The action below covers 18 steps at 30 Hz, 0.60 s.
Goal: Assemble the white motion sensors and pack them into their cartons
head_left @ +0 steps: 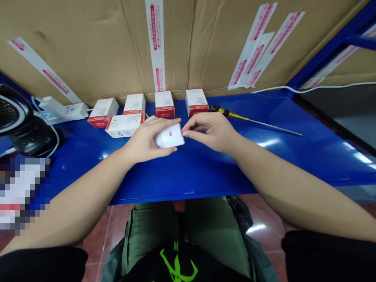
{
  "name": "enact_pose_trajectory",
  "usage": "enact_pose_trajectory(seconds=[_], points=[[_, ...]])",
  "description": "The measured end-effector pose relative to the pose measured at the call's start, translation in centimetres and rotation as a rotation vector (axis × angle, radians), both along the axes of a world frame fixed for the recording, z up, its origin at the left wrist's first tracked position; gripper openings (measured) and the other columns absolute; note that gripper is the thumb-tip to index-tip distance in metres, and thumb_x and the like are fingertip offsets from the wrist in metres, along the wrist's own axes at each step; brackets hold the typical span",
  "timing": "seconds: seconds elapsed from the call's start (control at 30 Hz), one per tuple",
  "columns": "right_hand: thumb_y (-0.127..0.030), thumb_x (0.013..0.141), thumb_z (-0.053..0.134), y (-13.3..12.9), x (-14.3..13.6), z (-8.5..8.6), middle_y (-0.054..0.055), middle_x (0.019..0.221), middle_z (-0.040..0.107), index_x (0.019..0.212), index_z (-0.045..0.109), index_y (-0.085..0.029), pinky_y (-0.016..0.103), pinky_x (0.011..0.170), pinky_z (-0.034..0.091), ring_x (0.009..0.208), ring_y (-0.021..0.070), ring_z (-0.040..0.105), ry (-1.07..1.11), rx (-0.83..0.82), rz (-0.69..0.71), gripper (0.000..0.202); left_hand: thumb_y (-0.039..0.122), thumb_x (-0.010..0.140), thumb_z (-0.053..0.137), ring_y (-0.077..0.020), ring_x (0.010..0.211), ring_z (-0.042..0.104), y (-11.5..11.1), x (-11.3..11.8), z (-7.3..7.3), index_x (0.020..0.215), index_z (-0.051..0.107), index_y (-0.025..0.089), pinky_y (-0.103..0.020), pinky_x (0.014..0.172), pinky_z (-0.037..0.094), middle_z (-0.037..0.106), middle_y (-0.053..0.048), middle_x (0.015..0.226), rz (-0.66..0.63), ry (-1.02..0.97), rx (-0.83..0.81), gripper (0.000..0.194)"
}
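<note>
My left hand [143,139] is wrapped round a small white plastic detector [172,135] with a red mark on its face. It holds the detector tilted above the blue table. At the detector's right end, the thumb and fingertips of my right hand [213,131] are pinched together. What lies between those fingertips is too small to make out. Behind my left hand a white and red detector box [125,125] lies on its side. Just beyond my right hand is a screwdriver [235,114] with a black and yellow handle and a long shaft.
Several white and red boxes [165,102] line the back of the blue table [182,176], against a taped cardboard wall [96,47]. At the left are a black fan-like device [23,125] and a white power strip [72,113]. A white cable [323,89] runs at the right.
</note>
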State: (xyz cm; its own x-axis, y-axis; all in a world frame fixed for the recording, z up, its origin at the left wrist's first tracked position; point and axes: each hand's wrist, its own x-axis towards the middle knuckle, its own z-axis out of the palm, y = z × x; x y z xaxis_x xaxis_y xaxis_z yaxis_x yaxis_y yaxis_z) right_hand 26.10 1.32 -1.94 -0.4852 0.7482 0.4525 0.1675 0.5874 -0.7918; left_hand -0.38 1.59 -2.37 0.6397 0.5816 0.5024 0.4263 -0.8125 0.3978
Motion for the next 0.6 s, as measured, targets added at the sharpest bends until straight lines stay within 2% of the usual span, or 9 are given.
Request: enact_pose_trajectory(seconds=[0.33, 0.43, 0.6], points=[[-0.031, 0.090, 0.078, 0.13, -0.17, -0.15, 0.003, 0.085, 0.076, 0.088, 0.073, -0.020, 0.034, 0.076, 0.058, 0.076, 0.0167, 0.069, 0.038, -0.133, 0.042, 0.012, 0.049, 0.090, 0.086, -0.0317, 0.116, 0.077, -0.11, 0.17, 0.03, 0.151, 0.070, 0.023, -0.047, 0.105, 0.055, 0.083, -0.011, 0.134, 0.020, 0.033, 0.044, 0.068], [-0.032, 0.092, 0.075, 0.18, 0.03, -0.12, 0.003, 0.086, 0.077, 0.088, 0.075, -0.020, 0.033, 0.077, 0.058, 0.078, 0.0165, 0.069, -0.031, -0.081, 0.033, 0.013, 0.046, 0.090, 0.086, -0.0316, 0.115, 0.077, -0.05, 0.20, -0.04, 0.151, 0.070, 0.023, -0.046, 0.104, 0.055, 0.083, -0.011, 0.132, 0.020, 0.041, 0.048, 0.068], [-0.032, 0.096, 0.072, -0.12, -0.14, -0.03, 0.004, 0.089, 0.081, 0.088, 0.079, -0.021, 0.033, 0.077, 0.057, 0.078, 0.0170, 0.071, -0.097, 0.077, -0.073, 0.015, 0.047, 0.090, 0.085, -0.0325, 0.116, 0.077, 0.05, 0.16, -0.09, 0.152, 0.069, 0.022, -0.047, 0.104, 0.056, 0.083, -0.012, 0.133, 0.045, 0.047, 0.060, 0.068]])
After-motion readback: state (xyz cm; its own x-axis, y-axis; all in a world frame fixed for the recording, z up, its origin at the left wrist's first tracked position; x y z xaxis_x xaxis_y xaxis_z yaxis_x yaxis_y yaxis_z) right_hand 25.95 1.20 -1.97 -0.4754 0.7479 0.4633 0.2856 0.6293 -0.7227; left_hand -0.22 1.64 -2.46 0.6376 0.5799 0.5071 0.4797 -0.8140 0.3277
